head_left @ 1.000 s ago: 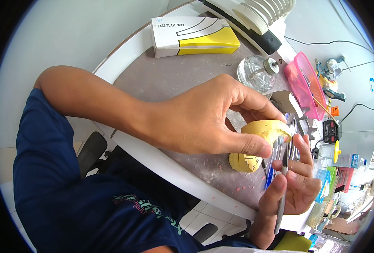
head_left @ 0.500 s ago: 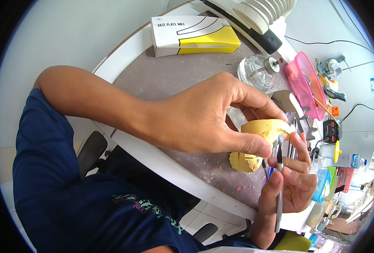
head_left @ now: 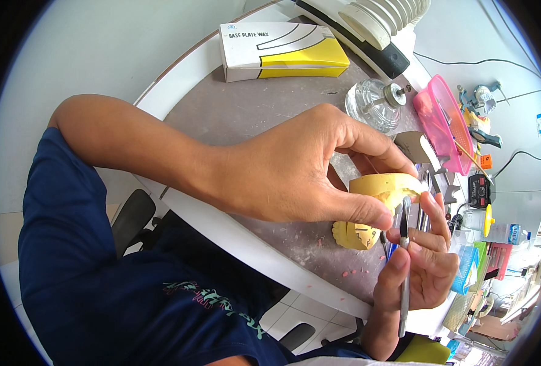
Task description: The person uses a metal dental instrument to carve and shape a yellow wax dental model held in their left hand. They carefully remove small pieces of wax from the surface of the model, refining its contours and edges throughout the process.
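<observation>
My left hand reaches in from the left and is closed on a yellow plaster dental cast, thumb on the near side and fingers on the far side. In my right hand is a slim metal carving tool, held like a pen with its handle pointing down. The tool's dark blade end touches or nearly touches the cast's inner edge; I cannot tell which. My right fingertips are at the cast's right rim. Below my left thumb, a second yellow dental cast with dark pen marks lies on the table.
A white and yellow box lies at the back of the grey table. Right of it are a glass spirit lamp, a pink plastic basket and a ribbed white hose. Pink crumbs dot the near table edge.
</observation>
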A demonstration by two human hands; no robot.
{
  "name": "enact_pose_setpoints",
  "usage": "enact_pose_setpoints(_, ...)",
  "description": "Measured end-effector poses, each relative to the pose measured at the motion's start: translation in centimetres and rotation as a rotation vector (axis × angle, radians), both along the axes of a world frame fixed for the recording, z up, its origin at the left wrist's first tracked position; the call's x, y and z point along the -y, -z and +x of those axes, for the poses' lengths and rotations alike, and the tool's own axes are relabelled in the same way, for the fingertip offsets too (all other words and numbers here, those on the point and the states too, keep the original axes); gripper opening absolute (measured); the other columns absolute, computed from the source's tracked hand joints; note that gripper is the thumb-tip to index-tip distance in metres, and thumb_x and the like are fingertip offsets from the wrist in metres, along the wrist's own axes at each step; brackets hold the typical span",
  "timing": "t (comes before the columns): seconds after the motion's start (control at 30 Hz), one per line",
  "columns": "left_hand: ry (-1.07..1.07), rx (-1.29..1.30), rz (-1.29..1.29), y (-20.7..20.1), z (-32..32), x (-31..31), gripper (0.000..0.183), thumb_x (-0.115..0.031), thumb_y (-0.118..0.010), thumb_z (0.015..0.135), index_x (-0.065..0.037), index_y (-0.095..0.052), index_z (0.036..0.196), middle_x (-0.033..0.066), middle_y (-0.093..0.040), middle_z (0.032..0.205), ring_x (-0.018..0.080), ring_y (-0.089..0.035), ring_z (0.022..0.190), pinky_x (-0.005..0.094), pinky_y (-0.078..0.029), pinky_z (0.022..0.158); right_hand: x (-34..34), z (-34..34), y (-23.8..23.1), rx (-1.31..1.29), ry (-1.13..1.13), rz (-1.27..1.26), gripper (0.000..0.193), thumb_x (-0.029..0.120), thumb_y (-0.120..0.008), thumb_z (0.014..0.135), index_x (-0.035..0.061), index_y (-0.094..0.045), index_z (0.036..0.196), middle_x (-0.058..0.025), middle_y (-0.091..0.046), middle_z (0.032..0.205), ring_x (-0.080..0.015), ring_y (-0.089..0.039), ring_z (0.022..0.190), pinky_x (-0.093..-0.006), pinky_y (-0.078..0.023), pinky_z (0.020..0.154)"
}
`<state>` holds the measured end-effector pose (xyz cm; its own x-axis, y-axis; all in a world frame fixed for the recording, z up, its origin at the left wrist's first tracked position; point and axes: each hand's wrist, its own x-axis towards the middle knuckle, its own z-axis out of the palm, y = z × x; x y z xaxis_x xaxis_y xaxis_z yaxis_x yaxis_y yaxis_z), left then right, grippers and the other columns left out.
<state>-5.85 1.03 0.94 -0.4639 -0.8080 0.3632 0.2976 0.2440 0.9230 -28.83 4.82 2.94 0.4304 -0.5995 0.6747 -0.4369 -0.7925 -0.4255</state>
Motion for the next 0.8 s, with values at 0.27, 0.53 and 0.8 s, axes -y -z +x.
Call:
enact_pose_setpoints(0.27, -0.016, -0.023, -0.047, 0.29, -0.11, 0.2, 0.048, -0.021, -0.081, 0.082, 0.003, -0.065, 0.12, 0.0124, -0.07, 0.11, 0.0163, -0.067, 0.102, 0.0326, -0.061, 0.082, 0.07, -0.04, -0.2, -0.036, 0.001, 0.004, 0.015, 0.012, -0.069, 0.086, 0.0076, -0.057, 0.094, -0.0111, -0.072, 0.079, -0.0421, -0.064, 0.114, -0.0629, -0.037, 0.107)
enact_pose_setpoints(0.53, -0.005, -0.01, -0.047, 0.04, -0.06, 0.13, 0.049, -0.021, -0.081, 0.082, 0.004, -0.065, 0.12, 0.0125, -0.07, 0.111, 0.0168, -0.067, 0.102, 0.0321, -0.061, 0.083, 0.05, -0.37, -0.09, -0.013, -0.029, -0.006, 0.016, 0.012, -0.068, 0.086, 0.0084, -0.058, 0.098, -0.01, -0.073, 0.082, -0.0418, -0.063, 0.115, -0.0625, -0.037, 0.108)
enact_pose_setpoints(0.8, -0.007, -0.013, -0.043, 0.18, -0.04, 0.19, 0.048, -0.021, -0.081, 0.082, 0.003, -0.065, 0.12, 0.012, -0.07, 0.11, 0.0167, -0.067, 0.102, 0.0324, -0.061, 0.082, -0.35, -0.17, -0.57, -0.129, 0.0, 0.056, 0.021, 0.023, -0.06, 0.098, 0.008, -0.046, 0.098, -0.0112, -0.069, 0.083, -0.0423, -0.054, 0.125, -0.0652, -0.023, 0.114)
